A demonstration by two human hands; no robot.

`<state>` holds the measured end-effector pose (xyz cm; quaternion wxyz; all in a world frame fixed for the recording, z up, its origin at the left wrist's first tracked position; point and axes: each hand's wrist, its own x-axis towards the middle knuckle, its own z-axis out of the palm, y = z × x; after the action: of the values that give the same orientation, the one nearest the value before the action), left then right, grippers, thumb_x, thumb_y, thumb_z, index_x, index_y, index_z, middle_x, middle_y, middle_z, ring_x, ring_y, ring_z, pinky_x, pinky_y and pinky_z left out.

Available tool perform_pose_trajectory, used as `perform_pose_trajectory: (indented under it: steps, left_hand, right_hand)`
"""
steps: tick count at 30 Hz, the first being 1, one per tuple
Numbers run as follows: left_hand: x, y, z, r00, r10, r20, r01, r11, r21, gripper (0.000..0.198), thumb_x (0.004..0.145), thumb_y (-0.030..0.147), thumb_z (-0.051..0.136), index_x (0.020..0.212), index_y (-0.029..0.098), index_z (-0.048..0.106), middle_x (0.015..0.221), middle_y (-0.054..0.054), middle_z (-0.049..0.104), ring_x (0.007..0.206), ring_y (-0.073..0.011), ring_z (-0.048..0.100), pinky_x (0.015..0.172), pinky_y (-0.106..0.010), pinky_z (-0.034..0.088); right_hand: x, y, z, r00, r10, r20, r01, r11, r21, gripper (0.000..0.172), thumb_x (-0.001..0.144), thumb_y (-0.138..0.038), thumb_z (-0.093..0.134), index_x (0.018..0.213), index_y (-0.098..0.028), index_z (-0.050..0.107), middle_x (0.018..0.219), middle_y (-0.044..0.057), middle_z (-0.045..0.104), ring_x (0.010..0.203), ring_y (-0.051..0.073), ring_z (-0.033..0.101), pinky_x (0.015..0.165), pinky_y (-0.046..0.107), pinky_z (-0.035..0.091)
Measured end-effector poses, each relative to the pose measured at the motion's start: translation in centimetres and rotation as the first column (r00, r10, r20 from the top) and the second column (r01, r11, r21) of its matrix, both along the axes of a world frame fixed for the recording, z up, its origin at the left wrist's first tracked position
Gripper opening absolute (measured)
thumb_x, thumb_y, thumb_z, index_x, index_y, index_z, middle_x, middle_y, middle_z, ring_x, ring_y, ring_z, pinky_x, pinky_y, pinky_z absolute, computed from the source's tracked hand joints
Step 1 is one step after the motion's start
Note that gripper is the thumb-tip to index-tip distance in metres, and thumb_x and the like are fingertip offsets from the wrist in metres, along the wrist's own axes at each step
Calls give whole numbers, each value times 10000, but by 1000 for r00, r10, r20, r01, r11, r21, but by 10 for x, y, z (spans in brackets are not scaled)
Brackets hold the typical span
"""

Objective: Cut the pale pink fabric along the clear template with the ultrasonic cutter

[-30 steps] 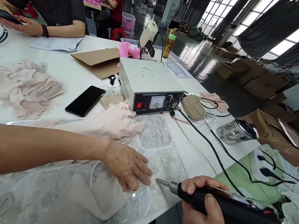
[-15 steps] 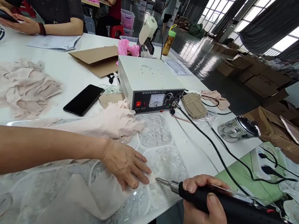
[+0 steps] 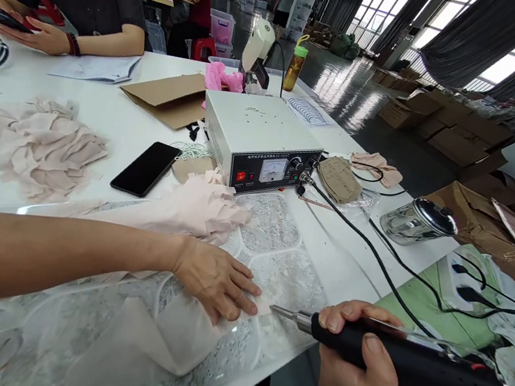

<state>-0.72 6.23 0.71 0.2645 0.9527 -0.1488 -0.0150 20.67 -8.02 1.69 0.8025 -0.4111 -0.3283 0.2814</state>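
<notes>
My left hand [image 3: 216,278] lies flat with fingers spread on a pale pink fabric piece [image 3: 164,335] on the white table [image 3: 117,117]. My right hand [image 3: 358,361] grips a black handheld tool [image 3: 410,370]. The tool's metal tip [image 3: 284,314] points at the fabric's corner just beyond my left fingertips. A black cable [image 3: 367,244] runs from the tool to a white control box [image 3: 259,140] with a dial and red buttons.
A heap of pink fabric [image 3: 200,206] lies behind my left hand, more pieces [image 3: 36,139] at the left. A black phone [image 3: 146,168], cardboard [image 3: 169,96] and a steel pot [image 3: 418,221] stand around. A seated person's hands [image 3: 41,35] hold a phone across the table.
Both hands and the tool hold almost the same position; the view has shifted slightly, and a person at the far back has walked on.
</notes>
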Motion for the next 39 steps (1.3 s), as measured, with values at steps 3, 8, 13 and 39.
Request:
perform_pose_trajectory:
  steps: [3, 8, 13, 39]
  left_hand:
    - [-1, 0, -2, 995, 12, 98, -9, 1000, -29, 89, 932, 246, 671, 856, 271, 710, 1363, 26, 618, 1387, -172, 449, 1218, -284, 261]
    - [-1, 1, -2, 995, 9, 97, -6, 999, -34, 91, 931, 276, 676, 841, 270, 692, 1369, 29, 613, 1389, -163, 446, 1211, -266, 260]
    - [1, 2, 1, 996, -22, 84, 20, 999, 26, 80, 922, 247, 689, 846, 252, 664, 1409, 9, 581, 1396, -182, 439, 1217, -287, 232]
    - [5, -2, 9, 999, -7, 42, 6, 1000, 26, 151, 811, 226, 801, 776, 256, 658, 1366, 29, 615, 1364, -215, 485, 1216, -308, 267]
  right_hand:
    - [1, 1, -1, 1000, 2, 13, -2, 1000, 9, 138, 708, -269, 610, 828, -204, 625, 690, -16, 567, 462, 114, 515, 415, 281, 446]
    - [1, 2, -2, 1000, -13, 13, 13, 1000, 7, 150, 704, -271, 595, 837, -206, 615, 689, -18, 564, 457, 112, 510, 417, 276, 437]
    - [-2, 2, 0, 1000, -15, 16, 15, 1000, -2, 152, 708, -281, 589, 839, -204, 600, 690, -24, 550, 455, 110, 507, 421, 275, 433]
    - [-24, -11, 6, 983, 182, 17, -182, 983, 16, 158, 776, -294, 626, 902, -200, 615, 722, -22, 564, 491, 103, 539, 457, 265, 462]
